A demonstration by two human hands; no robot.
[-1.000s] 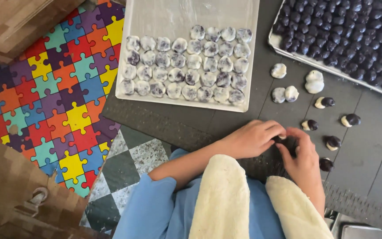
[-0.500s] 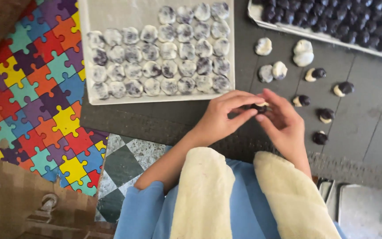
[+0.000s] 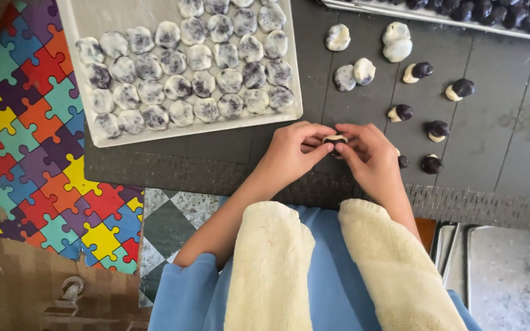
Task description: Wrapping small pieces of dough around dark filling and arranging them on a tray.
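My left hand (image 3: 292, 153) and my right hand (image 3: 369, 156) meet over the dark table (image 3: 510, 159), fingertips pinched together around one small dough piece (image 3: 335, 140), pale with a dark filling showing. A white tray (image 3: 93, 18) above my left hand holds several flattened pale balls (image 3: 182, 83) with dark speckles. To the right of my right hand lie several pale-and-dark pieces (image 3: 432, 130) on the table, and a few wrapped pale balls (image 3: 363, 70) lie further up.
A second tray (image 3: 473, 11) of dark round balls sits at the top right edge. A colourful puzzle-pattern floor mat (image 3: 26, 153) lies left of the table. Metal trays (image 3: 510, 276) are at the lower right, and cream cloth (image 3: 271, 270) covers my lap.
My hands have lifted off the table with one piece and come together closer to the white tray. The view has shifted so the tray sits higher and to the left.
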